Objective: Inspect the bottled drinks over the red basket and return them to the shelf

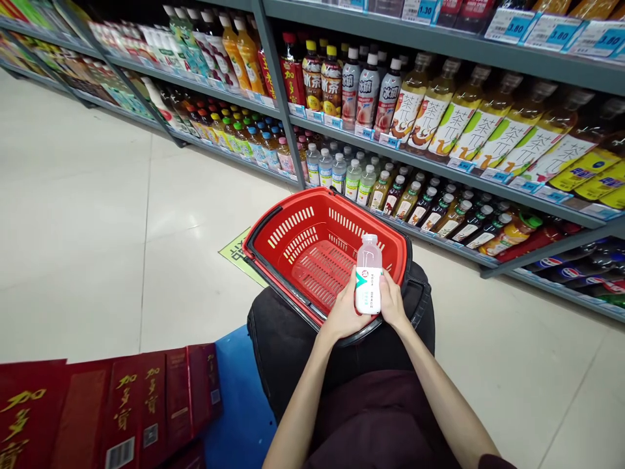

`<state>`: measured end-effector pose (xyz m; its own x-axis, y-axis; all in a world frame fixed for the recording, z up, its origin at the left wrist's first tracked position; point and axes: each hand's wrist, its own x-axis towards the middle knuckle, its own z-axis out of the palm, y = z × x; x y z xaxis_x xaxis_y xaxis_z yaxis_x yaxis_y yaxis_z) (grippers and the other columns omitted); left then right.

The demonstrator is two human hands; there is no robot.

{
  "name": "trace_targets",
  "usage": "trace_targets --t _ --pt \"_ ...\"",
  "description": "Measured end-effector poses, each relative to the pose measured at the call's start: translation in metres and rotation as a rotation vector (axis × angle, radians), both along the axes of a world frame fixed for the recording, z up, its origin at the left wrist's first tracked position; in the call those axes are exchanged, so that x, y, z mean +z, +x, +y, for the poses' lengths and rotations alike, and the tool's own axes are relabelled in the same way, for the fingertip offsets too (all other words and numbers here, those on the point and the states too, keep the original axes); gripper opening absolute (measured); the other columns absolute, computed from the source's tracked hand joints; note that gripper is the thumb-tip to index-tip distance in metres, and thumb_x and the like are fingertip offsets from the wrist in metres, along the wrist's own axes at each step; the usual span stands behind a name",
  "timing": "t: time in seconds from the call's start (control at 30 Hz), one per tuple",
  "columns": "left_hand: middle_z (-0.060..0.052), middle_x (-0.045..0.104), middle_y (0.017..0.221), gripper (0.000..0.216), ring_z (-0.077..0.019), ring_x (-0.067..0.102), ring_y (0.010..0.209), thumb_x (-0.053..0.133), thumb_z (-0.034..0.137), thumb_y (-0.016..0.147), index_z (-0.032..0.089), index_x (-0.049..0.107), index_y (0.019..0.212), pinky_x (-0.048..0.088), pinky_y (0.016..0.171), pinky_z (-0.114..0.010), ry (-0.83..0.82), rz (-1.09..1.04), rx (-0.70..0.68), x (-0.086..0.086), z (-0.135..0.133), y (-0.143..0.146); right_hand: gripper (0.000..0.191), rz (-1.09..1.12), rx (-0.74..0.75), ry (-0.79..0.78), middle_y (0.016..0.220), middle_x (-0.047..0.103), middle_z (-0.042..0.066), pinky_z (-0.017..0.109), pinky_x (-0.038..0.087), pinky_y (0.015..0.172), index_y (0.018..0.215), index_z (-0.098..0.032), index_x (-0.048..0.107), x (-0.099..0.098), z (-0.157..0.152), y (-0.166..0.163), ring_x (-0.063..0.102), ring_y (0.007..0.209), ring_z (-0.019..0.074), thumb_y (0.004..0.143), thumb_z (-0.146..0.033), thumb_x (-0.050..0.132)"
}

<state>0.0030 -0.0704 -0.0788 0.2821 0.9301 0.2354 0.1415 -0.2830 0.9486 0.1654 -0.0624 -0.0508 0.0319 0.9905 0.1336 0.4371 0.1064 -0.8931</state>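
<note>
Between my two hands stands a drink bottle (369, 286) with a white cap, a clear upper part and a white label bearing a green mark. My left hand (347, 307) wraps round its left side and lower end. Along its right side, my right hand (392, 299) is closed against it. Beneath and behind the bottle, a red shopping basket (303, 225) with black handles rests on my lap. The basket's slotted floor shows bare, apart from the part that my hands and the bottle cover.
Shelves of bottled drinks (469, 124) with blue price tags run across the far side. Red drink cartons (131, 404) stand at the lower left beside a blue surface (239, 397). A green floor sticker (239, 254) shows partly under the basket on the pale tiled floor (97, 228).
</note>
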Motion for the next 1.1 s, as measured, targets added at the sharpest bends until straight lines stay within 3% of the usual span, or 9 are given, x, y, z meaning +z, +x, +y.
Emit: trace_targets --t 0.13,0.33,0.5,0.87,0.97,1.1 --pt "-0.018 0.054 0.148 0.120 -0.0339 0.055 0.133 0.076 0.027 0.072 0.017 0.001 0.166 0.046 0.112 -0.052 0.009 0.011 -0.022 -0.002 0.000 -0.001 0.059 0.011 0.005 0.007 0.103 0.071 0.007 0.023 0.045 0.062 0.133 -0.018 0.061 -0.001 0.001 0.000 0.062 0.071 0.0142 0.104 -0.060 0.032" --pt "-0.019 0.032 0.164 0.139 -0.0349 0.032 0.152 0.092 0.035 0.065 0.020 -0.001 0.166 0.029 0.124 -0.055 -0.015 -0.051 -0.056 0.000 0.000 0.000 0.060 -0.006 0.005 0.000 0.105 0.071 0.008 0.022 0.046 0.066 0.132 -0.017 0.060 -0.002 0.002 0.000 0.063 0.075 0.0143 0.104 -0.061 0.031" --pt "-0.017 0.038 0.161 0.126 -0.0333 0.042 0.146 0.088 0.037 0.071 0.021 0.007 0.166 0.036 0.121 -0.053 -0.042 -0.034 0.020 0.005 0.000 0.000 0.061 -0.062 0.014 -0.008 0.091 0.070 0.007 0.022 0.042 0.062 0.127 -0.016 0.063 -0.001 0.002 -0.001 0.060 0.071 0.0141 0.104 -0.062 0.032" --pt "-0.014 0.048 0.156 0.124 -0.0316 0.052 0.139 0.090 0.032 0.066 0.022 0.016 0.165 0.045 0.117 -0.047 -0.032 -0.003 0.085 0.008 -0.003 0.001 0.061 -0.034 0.006 -0.010 0.108 0.072 0.007 0.022 0.046 0.070 0.131 -0.016 0.063 -0.004 0.001 0.001 0.064 0.079 0.0133 0.104 -0.061 0.032" --pt "-0.014 0.048 0.156 0.121 -0.0314 0.051 0.140 0.089 0.030 0.067 0.022 0.019 0.165 0.044 0.118 -0.047 0.034 0.031 0.114 0.006 -0.002 0.002 0.057 0.004 0.003 -0.016 0.104 0.072 0.006 0.022 0.047 0.072 0.125 -0.016 0.066 -0.003 0.003 0.000 0.065 0.082 0.0148 0.103 -0.060 0.038" --pt "-0.014 0.042 0.160 0.105 -0.0325 0.045 0.145 0.080 0.016 0.071 0.023 0.028 0.162 0.040 0.121 -0.051 0.299 0.141 0.184 0.002 0.000 0.003 0.053 0.107 0.017 -0.039 0.114 0.072 0.006 0.023 0.050 0.084 0.131 -0.017 0.062 -0.004 0.005 -0.001 0.067 0.100 0.0175 0.096 -0.056 0.058"
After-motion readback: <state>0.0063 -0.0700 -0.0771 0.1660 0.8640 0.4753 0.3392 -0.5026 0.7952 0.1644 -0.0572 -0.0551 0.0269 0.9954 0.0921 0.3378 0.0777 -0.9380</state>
